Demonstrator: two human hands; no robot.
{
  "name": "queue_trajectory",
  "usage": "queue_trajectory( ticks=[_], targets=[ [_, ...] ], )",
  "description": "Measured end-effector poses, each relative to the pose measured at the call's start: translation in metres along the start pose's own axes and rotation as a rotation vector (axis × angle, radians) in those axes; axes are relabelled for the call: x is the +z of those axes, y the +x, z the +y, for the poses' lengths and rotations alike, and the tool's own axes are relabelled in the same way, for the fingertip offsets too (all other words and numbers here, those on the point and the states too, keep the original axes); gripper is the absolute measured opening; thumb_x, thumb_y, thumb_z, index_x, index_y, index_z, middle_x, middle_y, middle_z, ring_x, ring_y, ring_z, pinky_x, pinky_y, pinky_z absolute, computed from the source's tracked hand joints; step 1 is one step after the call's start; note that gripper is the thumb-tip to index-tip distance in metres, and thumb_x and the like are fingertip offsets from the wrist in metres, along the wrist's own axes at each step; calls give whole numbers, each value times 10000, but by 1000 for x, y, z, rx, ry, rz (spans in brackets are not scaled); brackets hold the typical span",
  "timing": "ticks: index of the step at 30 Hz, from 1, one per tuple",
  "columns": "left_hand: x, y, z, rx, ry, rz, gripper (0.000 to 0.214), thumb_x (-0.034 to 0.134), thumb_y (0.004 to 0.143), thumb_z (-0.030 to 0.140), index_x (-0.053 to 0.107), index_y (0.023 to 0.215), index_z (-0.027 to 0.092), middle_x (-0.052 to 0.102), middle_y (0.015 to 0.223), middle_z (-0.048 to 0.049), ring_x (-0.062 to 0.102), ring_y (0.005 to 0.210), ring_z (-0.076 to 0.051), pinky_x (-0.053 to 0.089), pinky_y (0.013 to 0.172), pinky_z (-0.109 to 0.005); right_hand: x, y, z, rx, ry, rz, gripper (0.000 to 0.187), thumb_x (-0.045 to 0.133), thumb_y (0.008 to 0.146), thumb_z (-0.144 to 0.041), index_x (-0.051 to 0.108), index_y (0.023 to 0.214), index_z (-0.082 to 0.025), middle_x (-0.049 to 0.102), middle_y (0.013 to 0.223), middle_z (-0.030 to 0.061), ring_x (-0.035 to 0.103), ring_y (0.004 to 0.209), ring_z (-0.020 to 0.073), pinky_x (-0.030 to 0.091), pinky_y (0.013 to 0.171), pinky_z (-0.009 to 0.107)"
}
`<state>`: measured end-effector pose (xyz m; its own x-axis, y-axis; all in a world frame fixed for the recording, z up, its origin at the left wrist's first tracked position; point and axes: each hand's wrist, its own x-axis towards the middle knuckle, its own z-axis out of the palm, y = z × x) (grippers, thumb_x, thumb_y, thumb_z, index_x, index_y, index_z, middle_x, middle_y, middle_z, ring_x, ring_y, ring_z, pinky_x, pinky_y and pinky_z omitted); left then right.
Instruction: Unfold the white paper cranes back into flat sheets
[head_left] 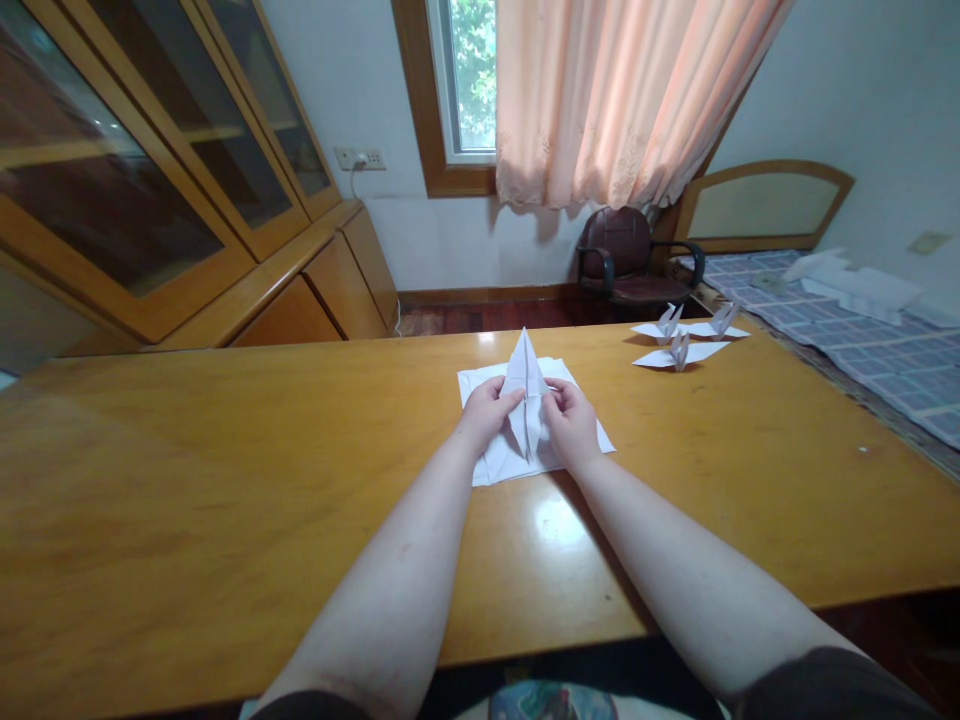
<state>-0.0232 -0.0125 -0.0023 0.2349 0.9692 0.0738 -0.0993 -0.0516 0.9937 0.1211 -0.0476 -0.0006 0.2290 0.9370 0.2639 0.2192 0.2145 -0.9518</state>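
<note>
Between my hands is a folded white paper (527,372), a long diamond shape with a point at the top and a split running down its middle. My left hand (486,410) is closed on its left edge, thumb lying on top. On the other side, my right hand (571,422) pinches the right edge near the middle. Beneath the folded paper lies a stack of white paper sheets (499,462) on the table. The fingertips under the folded paper are partly hidden.
Three folded paper cranes (679,352) stand at the far right of the wooden table (262,480). Beyond the table are a brown armchair (622,255) and a bed with a checked cover (840,330). A glass-door cabinet (187,150) is at the left.
</note>
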Motion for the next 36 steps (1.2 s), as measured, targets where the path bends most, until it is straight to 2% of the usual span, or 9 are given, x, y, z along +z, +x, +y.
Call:
queue_trajectory(
  ticks=[3, 6, 14, 18, 21, 25, 30, 33, 36],
  targets=[
    [1, -1, 0, 2, 23, 9, 374, 690, 695, 395, 642, 965, 140, 689, 930, -73, 623, 801, -193, 480, 717, -296, 2, 2, 2, 93, 145, -32, 287, 637, 726, -411, 633, 900, -183, 687, 777, 39, 620, 693, 179, 483, 643, 297],
    [1, -2, 2, -8, 41, 10, 401, 701, 681, 411, 640, 970, 140, 690, 935, -78, 628, 804, -199, 484, 726, -308, 3, 4, 1, 128, 162, -26, 293, 695, 659, -437, 636, 778, -175, 662, 719, 27, 589, 641, 160, 457, 594, 275],
    [3, -5, 8, -59, 24, 14, 397, 709, 675, 409, 650, 955, 133, 700, 913, -89, 639, 774, -204, 499, 701, -317, 2, 5, 1, 189, 207, -97, 313, 668, 665, -484, 623, 691, -176, 555, 557, -20, 493, 518, 118, 398, 504, 245],
    [4, -5, 10, -87, -55, -7, 419, 729, 662, 390, 640, 972, 122, 699, 914, -96, 643, 756, -200, 507, 702, -326, 3, 6, 4, 314, 400, -183, 326, 683, 649, -483, 622, 744, -178, 617, 633, 14, 539, 546, 143, 418, 504, 264],
    [4, -5, 10, -86, -89, -21, 430, 737, 652, 394, 638, 971, 123, 699, 916, -92, 644, 758, -198, 505, 712, -329, 4, 7, 5, 342, 481, -229, 325, 683, 655, -475, 613, 770, -180, 634, 680, 27, 559, 583, 157, 433, 530, 279],
    [4, -5, 10, -46, -66, 12, 419, 713, 668, 393, 631, 980, 126, 698, 918, -85, 640, 779, -203, 502, 717, -326, 5, 6, 5, 222, 346, -93, 302, 701, 649, -428, 573, 786, -192, 563, 631, -27, 486, 528, 116, 396, 512, 252],
    [4, -6, 14, 141, 186, 183, 320, 675, 700, 385, 646, 913, 149, 685, 870, -54, 618, 816, -199, 479, 730, -297, 2, 2, -2, -37, -14, 114, 241, 701, 658, -358, 551, 768, -205, 544, 686, -25, 454, 569, 116, 422, 572, 265],
    [4, -8, 17, 165, 210, 227, 301, 684, 690, 395, 643, 869, 157, 675, 821, -35, 607, 781, -186, 468, 704, -281, -1, -1, -8, -239, -172, 58, 114, 622, 751, -320, 623, 802, -218, 602, 783, 20, 507, 675, 152, 449, 678, 309],
    [3, -9, 18, 164, 150, 154, 363, 645, 711, 501, 652, 843, 164, 671, 823, -35, 600, 776, -179, 463, 720, -285, -2, -2, -10, -314, -199, -73, 214, 563, 809, -353, 647, 965, -233, 645, 962, 61, 559, 838, 192, 457, 789, 353]
  ],
)
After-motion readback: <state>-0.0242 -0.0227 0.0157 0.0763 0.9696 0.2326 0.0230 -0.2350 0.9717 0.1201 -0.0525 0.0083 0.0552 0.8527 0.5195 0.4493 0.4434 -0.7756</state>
